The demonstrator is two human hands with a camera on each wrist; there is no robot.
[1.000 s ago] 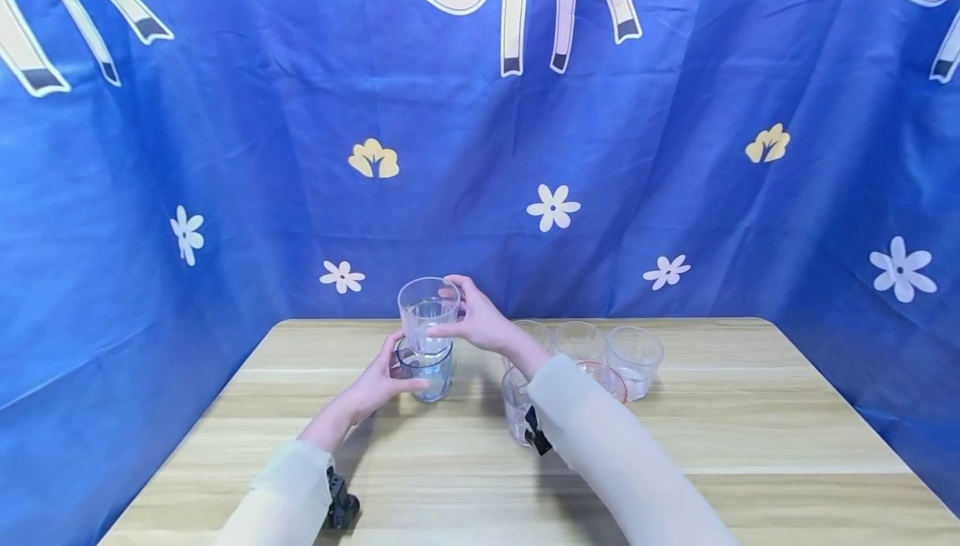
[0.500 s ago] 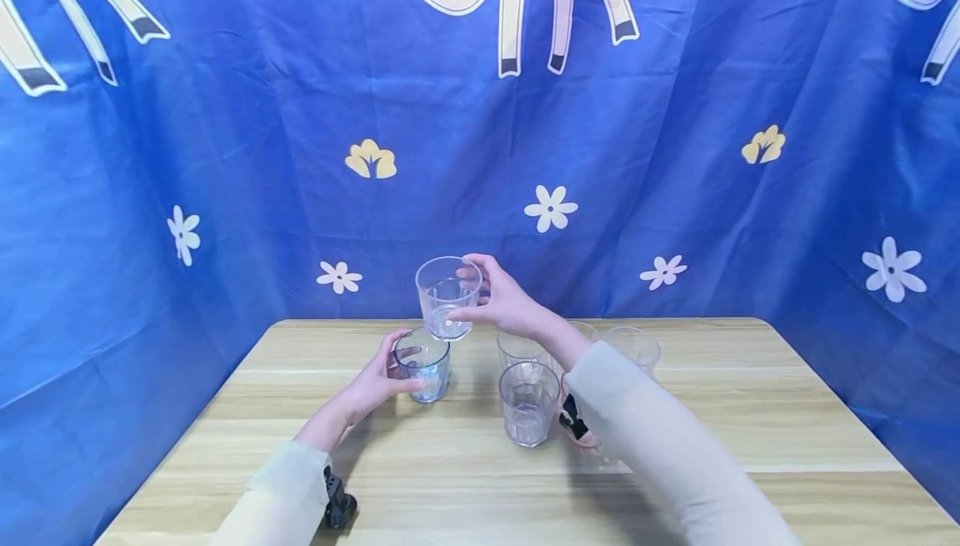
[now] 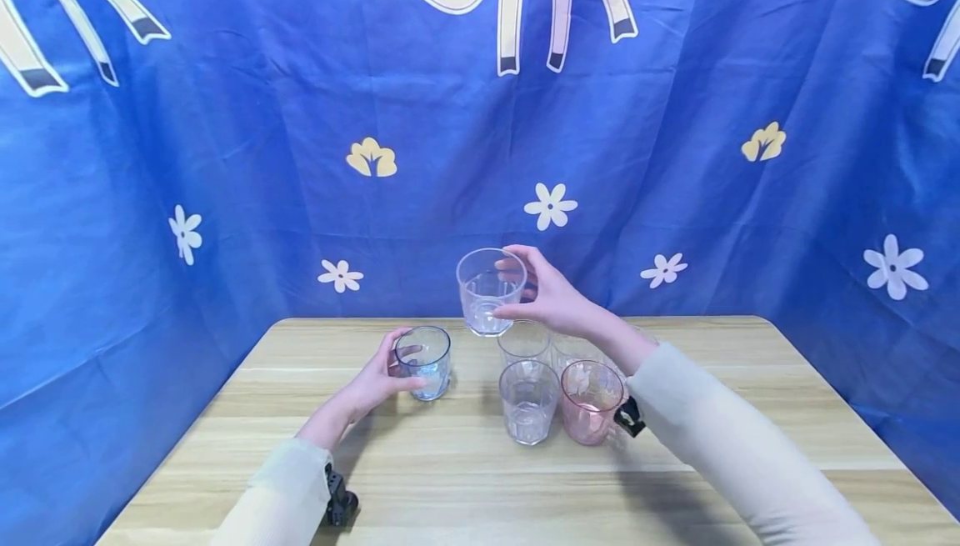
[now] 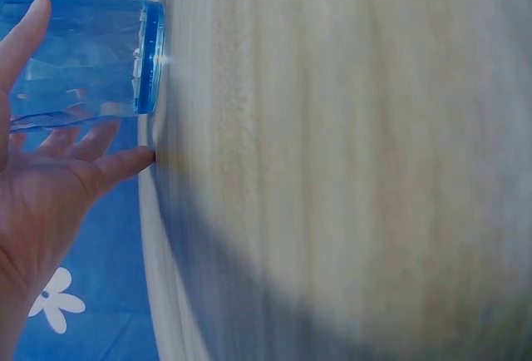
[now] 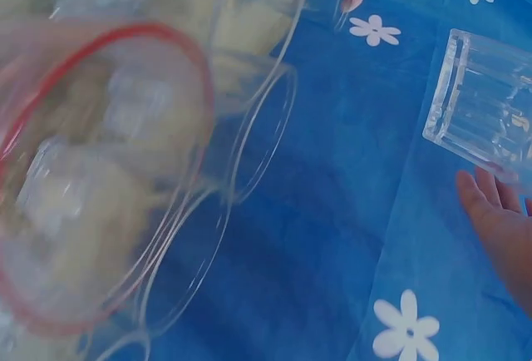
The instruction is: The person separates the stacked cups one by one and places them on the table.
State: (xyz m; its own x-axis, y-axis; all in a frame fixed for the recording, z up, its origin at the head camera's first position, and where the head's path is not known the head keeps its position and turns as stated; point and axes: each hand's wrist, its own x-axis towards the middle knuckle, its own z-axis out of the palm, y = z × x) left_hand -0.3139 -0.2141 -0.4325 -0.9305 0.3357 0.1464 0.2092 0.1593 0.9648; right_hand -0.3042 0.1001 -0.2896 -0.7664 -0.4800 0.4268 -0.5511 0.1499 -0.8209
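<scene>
In the head view my left hand (image 3: 375, 379) holds a blue-tinted clear cup (image 3: 429, 371) upright on the table, thumb on the near side and fingers behind. The left wrist view has the same blue cup (image 4: 83, 57) with its base at the tabletop. Raised above the table, a clear colourless cup (image 3: 483, 304) is gripped by its side in my right hand (image 3: 551, 300). The right wrist view shows that lifted cup (image 5: 486, 107) at the right edge, partly cut off.
Right of centre on the wooden table (image 3: 450, 479) stand a clear cup (image 3: 528, 413), a pink cup (image 3: 590, 413) and more clear cups behind, partly hidden by my right arm. A blue patterned cloth (image 3: 420, 221) hangs behind the table and along both sides.
My right hand has lifted the clear cup out of the blue cup, then carried it up and rightward above the other cups. My left hand has stayed on the blue cup.
</scene>
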